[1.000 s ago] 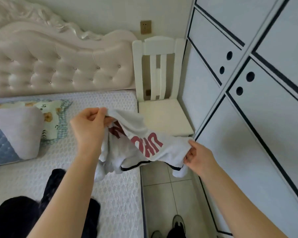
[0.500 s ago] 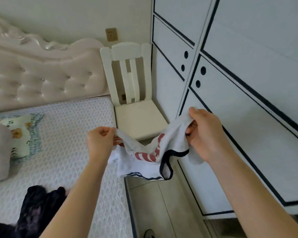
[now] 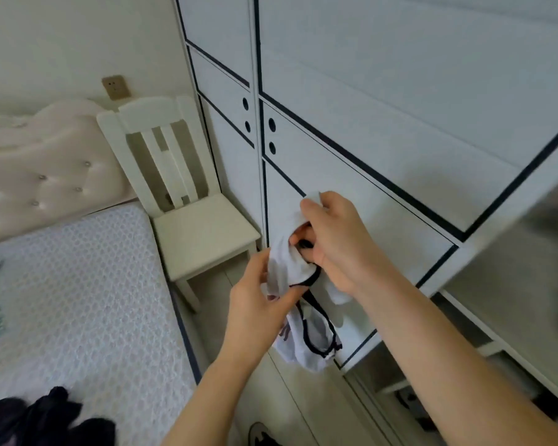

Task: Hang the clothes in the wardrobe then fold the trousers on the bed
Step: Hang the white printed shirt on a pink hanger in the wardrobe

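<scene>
A person stands at the wardrobe point(image 3: 383, 130), both hands working a white garment point(image 3: 290, 268) with black trim, held in the air just in front of the wardrobe's closed sliding door. The right hand point(image 3: 338, 243) has its fingers point(image 3: 316, 207) closed round the bunched upper part of the cloth; the left hand point(image 3: 258, 304), just below it, pinches the fabric between thumb and fingers. The rest of the garment hangs loose beneath the hands, its trimmed openings drooping toward the floor point(image 3: 303, 397) at the wardrobe's foot.

No hanger can be made out in either hand, so the garment looks some way from being hung. The likely trouble: with the cloth gathered this tightly, an opening could be mistaken for the neck, or the loose lower half could slip free and drop to the floor.

To the right of the closed door, part of the wardrobe stands open; its inside is blurred, with dark shapes low down that cannot be identified. Left of the wardrobe sits a white chair point(image 3: 203, 233), its seat bare, and beyond it the bed point(image 3: 78, 284), where a dark heap of clothing point(image 3: 46, 420), possibly the trousers, lies at the near edge.
</scene>
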